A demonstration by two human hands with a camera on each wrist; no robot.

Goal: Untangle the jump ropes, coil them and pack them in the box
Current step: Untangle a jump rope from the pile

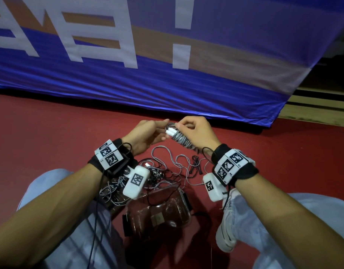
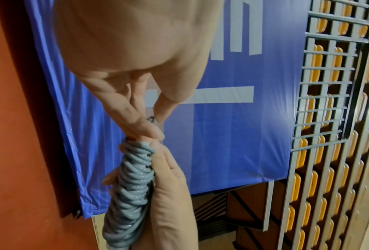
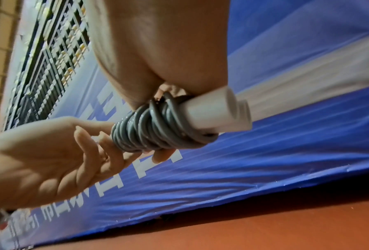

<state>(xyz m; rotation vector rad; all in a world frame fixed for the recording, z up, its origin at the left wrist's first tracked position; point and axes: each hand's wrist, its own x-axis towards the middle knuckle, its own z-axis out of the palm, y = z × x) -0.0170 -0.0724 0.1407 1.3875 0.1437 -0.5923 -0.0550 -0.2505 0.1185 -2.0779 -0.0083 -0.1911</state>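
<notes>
A grey jump rope bundle (image 1: 179, 139) with white handles (image 1: 172, 131) hangs in the air between both hands above the red floor. My right hand (image 1: 186, 129) grips the wound coil (image 2: 130, 186), and one white handle (image 3: 217, 113) sticks out past its palm. My left hand (image 1: 165, 129) pinches a strand at the bundle's end between thumb and fingers (image 2: 152, 121). A clear plastic box (image 1: 140, 220) sits on the floor between my legs. Loose tangled ropes (image 1: 167, 166) lie just beyond it, partly hidden by my wrists.
A pair of black handles (image 1: 196, 166) lies in the tangle on the right. A blue banner (image 1: 167, 84) hangs down to the floor just past my hands. My white shoe (image 1: 229, 220) rests right of the box. Rows of stadium seats (image 2: 329, 118) rise behind the banner.
</notes>
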